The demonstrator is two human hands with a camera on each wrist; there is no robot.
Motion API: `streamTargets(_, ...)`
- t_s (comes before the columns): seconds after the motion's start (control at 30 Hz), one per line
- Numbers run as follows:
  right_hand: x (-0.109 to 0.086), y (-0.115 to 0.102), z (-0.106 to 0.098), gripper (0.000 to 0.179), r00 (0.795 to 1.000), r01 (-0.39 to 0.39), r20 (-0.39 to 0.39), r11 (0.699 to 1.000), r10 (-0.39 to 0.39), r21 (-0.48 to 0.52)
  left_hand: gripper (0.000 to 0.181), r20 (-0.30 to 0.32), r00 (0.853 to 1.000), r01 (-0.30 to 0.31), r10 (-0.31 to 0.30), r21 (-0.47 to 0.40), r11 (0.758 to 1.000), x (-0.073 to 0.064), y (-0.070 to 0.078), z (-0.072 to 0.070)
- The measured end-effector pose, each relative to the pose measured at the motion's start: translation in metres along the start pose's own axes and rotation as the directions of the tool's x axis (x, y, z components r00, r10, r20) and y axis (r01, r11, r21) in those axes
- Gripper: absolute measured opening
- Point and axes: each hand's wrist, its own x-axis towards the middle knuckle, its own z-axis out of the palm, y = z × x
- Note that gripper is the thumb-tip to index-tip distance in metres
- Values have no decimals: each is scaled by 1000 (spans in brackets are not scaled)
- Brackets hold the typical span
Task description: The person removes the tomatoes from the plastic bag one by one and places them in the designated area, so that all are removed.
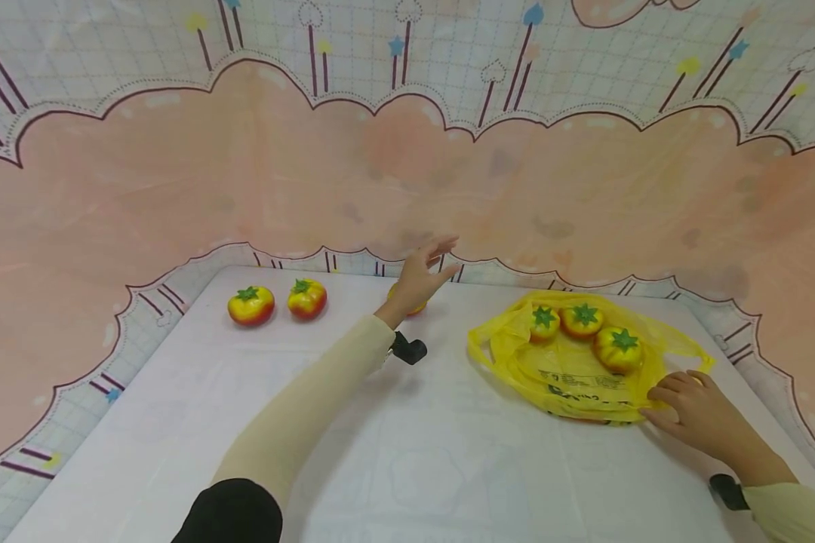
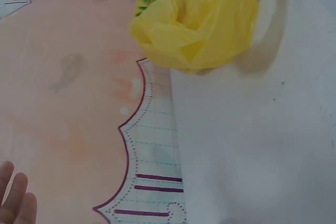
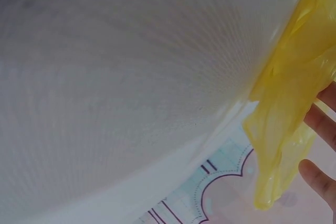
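Observation:
My left hand (image 1: pixel 417 279) is raised over the back of the table, fingers spread and holding nothing. Just below it, mostly hidden by the wrist, is a red-and-yellow tomato-like fruit (image 1: pixel 417 308). Its fingers (image 2: pixel 16 195) show at the lower left corner of the left wrist view. On the right lies a thin yellow plastic bag (image 1: pixel 516 362) with printed text, and three such fruits (image 1: pixel 619 349) sit in it. My right hand (image 1: pixel 696 411) is at the bag's near right edge, its loosely bent fingers touching the plastic and the thumb apart from them.
Two more of these fruits, one at the far left (image 1: pixel 251 307) and another beside it (image 1: pixel 307 299), stand on the white table (image 1: pixel 407 452). Behind the table's back edge hangs a peach cloth (image 1: pixel 448 196) with a scalloped pattern.

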Motion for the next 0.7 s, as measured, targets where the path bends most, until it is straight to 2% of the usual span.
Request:
streamTargets(0.13, 0, 1, 1, 22, 1000, 9, -15, 1000, -9, -1, 48, 11, 999, 37, -37, 19, 999, 4, -2, 9)
streamTargets(0.37, 0, 1, 1, 23, 1000, 16, -26, 1000, -16, -7, 47, 48, 997, 56, -59, 70, 996, 16, -4, 21)
streamTargets(0.53, 1, 1, 1, 23, 999, 25, -38, 1000, -25, -1, 46, 85, 995, 50, -55, 63, 997, 24, -2, 34)
streamTargets(0.7, 0, 0, 1, 24, 1000, 12, -18, 1000, -12, 1, 44, 135, 990, 37, -43, 47, 998, 27, 1, 54)
